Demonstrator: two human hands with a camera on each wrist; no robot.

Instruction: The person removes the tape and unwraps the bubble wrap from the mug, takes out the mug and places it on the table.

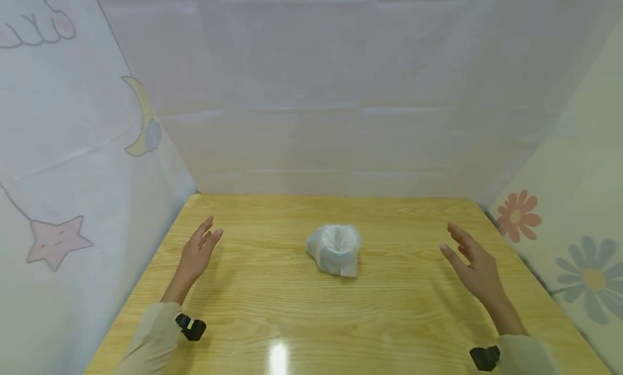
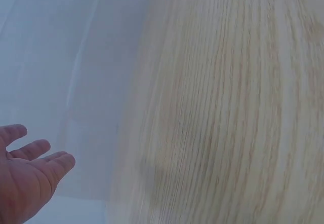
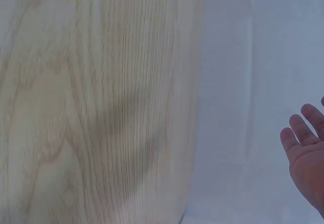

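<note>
A bundle in clear bubble wrap [image 1: 336, 250], with a hollow in its top, sits on the wooden table in the head view. What the wrap covers cannot be made out. To its left, my left hand [image 1: 196, 254] hovers over the table with fingers loosely extended, holding nothing. On the other side my right hand [image 1: 477, 269] is also held above the wood, thumb apart from the fingers and nothing in it. Both hands are well apart from the bundle. The wrist views show the left hand [image 2: 30, 178] and right hand [image 3: 307, 158] with relaxed fingers.
The wooden table [image 1: 272, 304] reaches back to a pale sheet wall [image 1: 331, 93]. Printed sheets stand along both sides, with a star [image 1: 59, 242] on the left and flowers [image 1: 594, 279] on the right. Each wrist carries a small black camera [image 1: 191, 327].
</note>
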